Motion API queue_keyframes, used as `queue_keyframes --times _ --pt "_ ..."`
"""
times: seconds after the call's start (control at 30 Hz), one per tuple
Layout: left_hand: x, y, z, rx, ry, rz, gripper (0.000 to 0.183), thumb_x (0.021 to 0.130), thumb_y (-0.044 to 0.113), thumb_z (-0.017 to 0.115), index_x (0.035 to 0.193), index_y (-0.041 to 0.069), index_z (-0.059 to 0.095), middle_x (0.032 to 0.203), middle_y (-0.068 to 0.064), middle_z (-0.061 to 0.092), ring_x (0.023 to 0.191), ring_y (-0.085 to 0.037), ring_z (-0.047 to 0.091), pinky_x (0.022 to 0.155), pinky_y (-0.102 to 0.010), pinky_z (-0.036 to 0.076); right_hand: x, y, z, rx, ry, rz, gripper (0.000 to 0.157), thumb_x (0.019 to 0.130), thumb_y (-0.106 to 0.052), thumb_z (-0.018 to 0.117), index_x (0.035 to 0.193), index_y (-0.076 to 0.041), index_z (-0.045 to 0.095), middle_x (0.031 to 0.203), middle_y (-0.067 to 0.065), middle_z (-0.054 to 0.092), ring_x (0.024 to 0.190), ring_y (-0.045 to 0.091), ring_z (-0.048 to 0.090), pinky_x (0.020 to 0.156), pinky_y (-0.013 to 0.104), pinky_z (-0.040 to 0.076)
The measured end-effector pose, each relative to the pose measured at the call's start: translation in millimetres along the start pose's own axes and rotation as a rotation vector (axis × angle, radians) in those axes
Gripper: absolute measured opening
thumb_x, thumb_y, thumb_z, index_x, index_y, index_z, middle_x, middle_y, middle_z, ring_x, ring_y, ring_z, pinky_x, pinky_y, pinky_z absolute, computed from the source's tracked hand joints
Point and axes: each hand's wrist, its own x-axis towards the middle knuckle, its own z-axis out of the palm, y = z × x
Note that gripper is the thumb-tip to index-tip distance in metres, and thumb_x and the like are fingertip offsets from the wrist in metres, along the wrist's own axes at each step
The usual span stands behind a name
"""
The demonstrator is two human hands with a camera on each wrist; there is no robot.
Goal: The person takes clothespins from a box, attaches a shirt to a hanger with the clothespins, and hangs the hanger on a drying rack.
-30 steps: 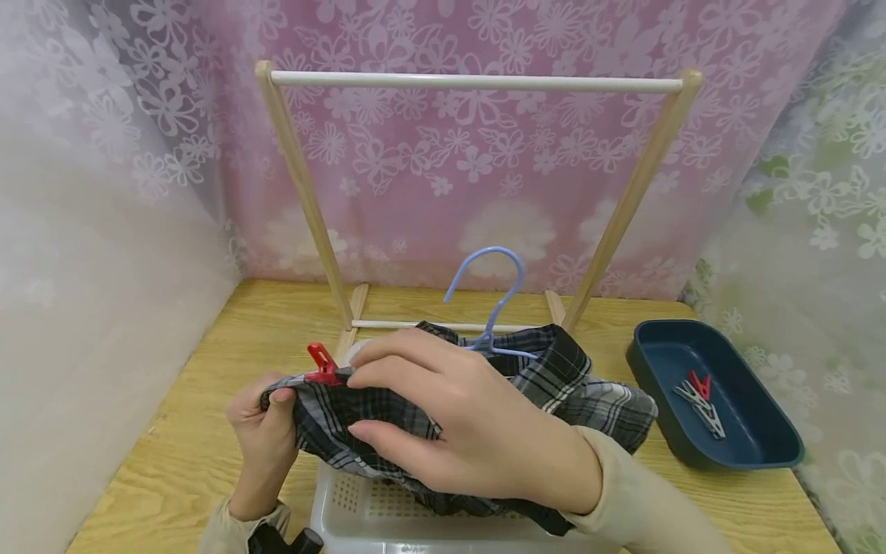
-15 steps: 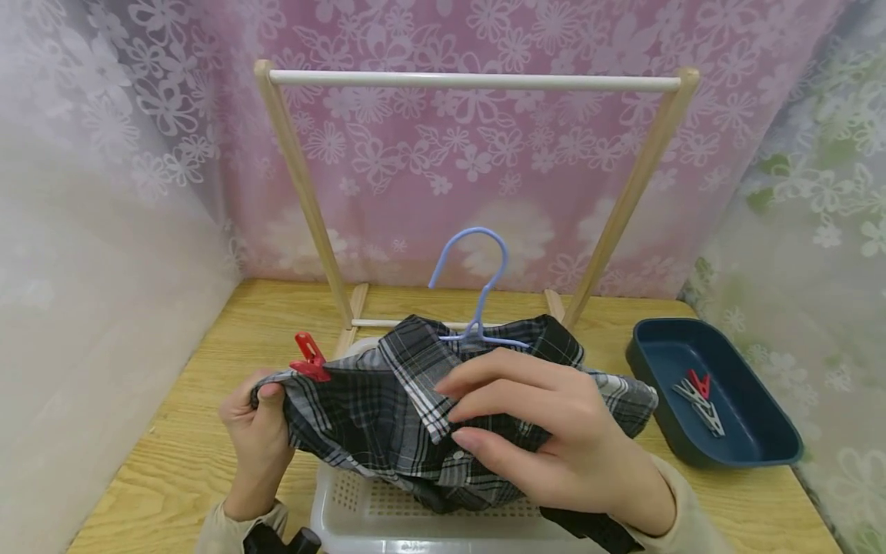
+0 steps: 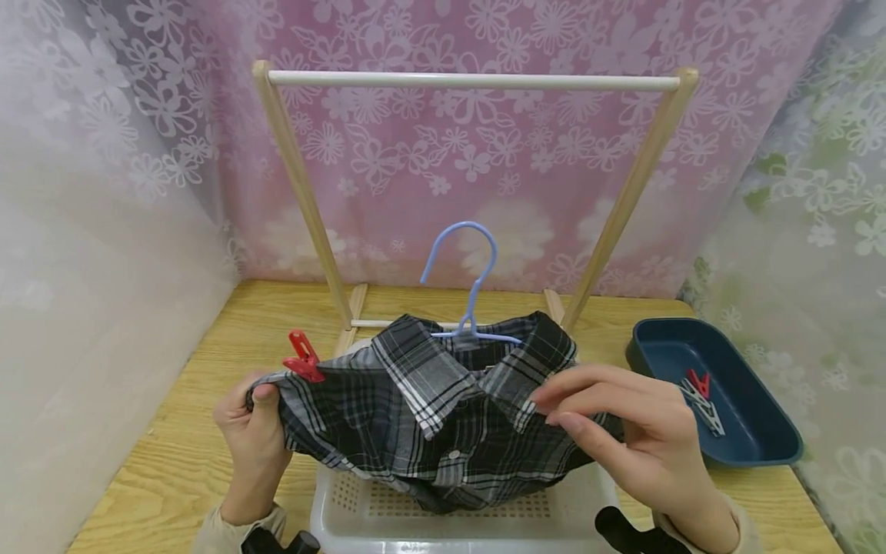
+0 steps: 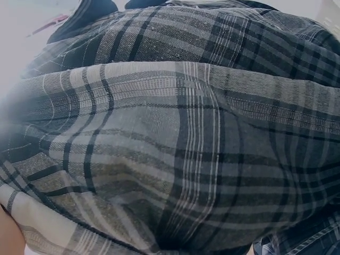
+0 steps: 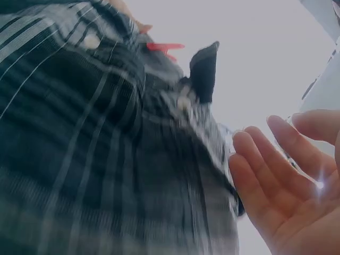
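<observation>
A black, grey and white plaid shirt [image 3: 415, 431] hangs on a blue hanger [image 3: 477, 286], whose hook sticks up above the collar. My left hand [image 3: 254, 438] grips the shirt's left-side end between thumb and fingers. A red clothespin [image 3: 303, 357] is clipped on the shoulder edge close to that hand. By the collar's right point hovers my right hand [image 3: 630, 431], its fingers loosely bent with nothing between them. The right wrist view shows the right hand [image 5: 292, 186] apart from the cloth. Shirt fabric [image 4: 170, 149] fills the left wrist view and hides the left fingers.
Under the shirt stands a white perforated basket [image 3: 457, 527]. A wooden rack with a white rod [image 3: 477, 80] rises behind. At the right, a dark blue tub [image 3: 751, 408] holds a red clothespin [image 3: 699, 382] and grey clothespins [image 3: 706, 412]. Floral curtains surround the table.
My right hand has moved right, from beside the red clothespin across the front to the collar's right side. The hanger hook has shifted left and up. My left hand keeps its grip, drifting slightly left.
</observation>
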Motion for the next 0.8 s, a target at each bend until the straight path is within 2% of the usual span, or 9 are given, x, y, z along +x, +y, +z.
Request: queue_keyframes --times 0.13,0.23,0.43,0.7,0.8 --pt "0.7 -0.4 -1.2 -0.002 0.004 -0.010 0.045 0.086 0.024 0.076 0.065 -0.011 0.057 0.059 -0.003 0.053 0.051 -0.007 0.047 0.046 -0.018 0.033 -8 1 -15.1 0.080 0.065 0.002 0.009 0.092 0.011 0.061 0.089 0.015 0.068 0.098 0.022 0.070 0.094 0.025 0.067 0.080 0.024 0.052" --pt "1.1 -0.2 -1.7 0.003 0.015 -0.008 0.047 0.086 0.024 0.076 0.064 -0.011 0.054 0.058 -0.003 0.050 0.050 -0.007 0.044 0.044 -0.019 0.030 -14 0 -28.9 0.097 0.113 0.034 0.010 0.092 0.014 0.059 0.088 0.019 0.066 0.097 0.024 0.069 0.093 0.026 0.067 0.081 0.023 0.052" --pt "1.4 0.5 -2.2 0.005 0.029 -0.007 0.049 0.086 0.025 0.076 0.063 -0.011 0.053 0.057 -0.002 0.048 0.049 -0.007 0.042 0.043 -0.020 0.026 -28 2 -54.0 0.075 0.195 0.117 0.010 0.091 0.018 0.056 0.086 0.022 0.064 0.096 0.026 0.069 0.092 0.028 0.068 0.084 0.023 0.052" --pt "0.8 -0.2 -1.9 -0.011 0.041 -0.011 0.050 0.086 0.025 0.076 0.061 -0.010 0.050 0.057 -0.003 0.046 0.048 -0.008 0.040 0.042 -0.021 0.024 -57 15 -86.4 0.036 0.242 0.224 0.013 0.092 0.023 0.050 0.091 0.024 0.063 0.095 0.026 0.068 0.085 0.025 0.067 0.081 0.024 0.053" --pt "0.8 -0.1 -1.9 -0.021 0.040 -0.012 0.051 0.087 0.024 0.075 0.061 -0.010 0.048 0.056 -0.003 0.045 0.047 -0.009 0.039 0.042 -0.021 0.023 -68 22 -100.1 -0.056 0.269 0.324 0.014 0.091 0.024 0.049 0.094 0.023 0.063 0.093 0.024 0.069 0.081 0.023 0.067 0.079 0.022 0.054"
